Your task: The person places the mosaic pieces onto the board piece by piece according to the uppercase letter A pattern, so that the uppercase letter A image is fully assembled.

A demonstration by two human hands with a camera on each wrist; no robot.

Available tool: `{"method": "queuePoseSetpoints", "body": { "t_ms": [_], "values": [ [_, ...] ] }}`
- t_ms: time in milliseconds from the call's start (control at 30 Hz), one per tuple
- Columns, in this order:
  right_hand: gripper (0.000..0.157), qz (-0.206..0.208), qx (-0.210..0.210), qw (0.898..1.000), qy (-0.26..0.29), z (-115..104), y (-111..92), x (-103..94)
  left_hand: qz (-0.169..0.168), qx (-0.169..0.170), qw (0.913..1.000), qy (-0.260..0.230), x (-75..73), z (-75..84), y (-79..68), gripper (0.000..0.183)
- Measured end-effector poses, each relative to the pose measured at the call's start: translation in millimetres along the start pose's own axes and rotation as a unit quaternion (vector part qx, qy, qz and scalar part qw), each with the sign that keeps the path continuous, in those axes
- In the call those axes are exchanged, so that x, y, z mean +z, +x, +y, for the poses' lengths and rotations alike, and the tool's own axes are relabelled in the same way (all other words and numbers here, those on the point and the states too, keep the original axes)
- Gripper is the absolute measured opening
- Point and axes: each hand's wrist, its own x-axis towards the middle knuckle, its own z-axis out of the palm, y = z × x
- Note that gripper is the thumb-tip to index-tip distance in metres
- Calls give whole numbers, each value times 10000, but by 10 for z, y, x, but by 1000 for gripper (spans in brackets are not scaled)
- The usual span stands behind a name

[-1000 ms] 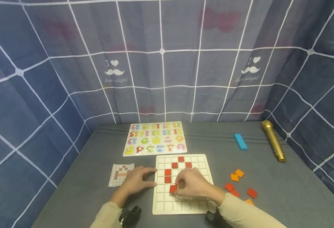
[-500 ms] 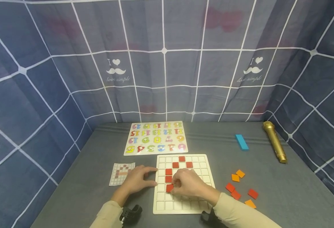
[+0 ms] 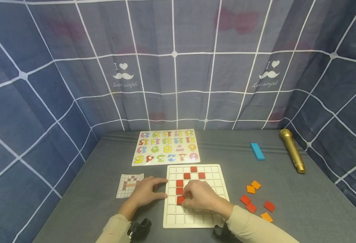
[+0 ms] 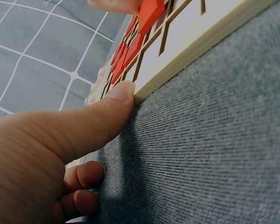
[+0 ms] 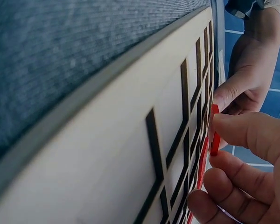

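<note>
and there it was, the held red tile [image 3: 180, 200], right at the tips of the right hand [image 3: 200, 194], pinched between thumb and forefinger! from the right wrist it showed edge-on in that narrow grip, the other fingers curled below; from the left wrist it tilted above the grid board [image 3: 193, 221]. looking down from the head, the tile sat on the left side of the right hand, just below two placed red tiles [image 3: 179, 187] in the same column, with three more farther up.

over at the board's left edge, the left hand [image 3: 146, 190] was spread wide, thumb and forefinger apart, the thumb touching the rim, no tile in its fingers, and the held tile a little beyond them. a patterned card [image 3: 124, 185] lay partly behind that hand. off to the right, well apart from the pinch, loose red tiles [image 3: 251, 207] and orange tiles [image 3: 266, 217] lay scattered on the grey cloth [image 3: 80, 216].
</note>
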Motion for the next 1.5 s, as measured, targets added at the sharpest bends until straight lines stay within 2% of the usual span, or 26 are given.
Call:
{"method": "queuePoseSetpoints", "body": {
  "t_ms": [733,967,1500],
  "values": [
    [19,100,17,9997,-216,-14,18,49,0,-82,10000,-44,-8,16,2,54],
    [14,322,-118,9988,-352,-36,30,67,37,-28,10000,-22,-6,8,7,54],
    [11,345,-185,9973,-622,-57,-12,84,42,33,10000,8,-3,5,-7,54]
  ]
}}
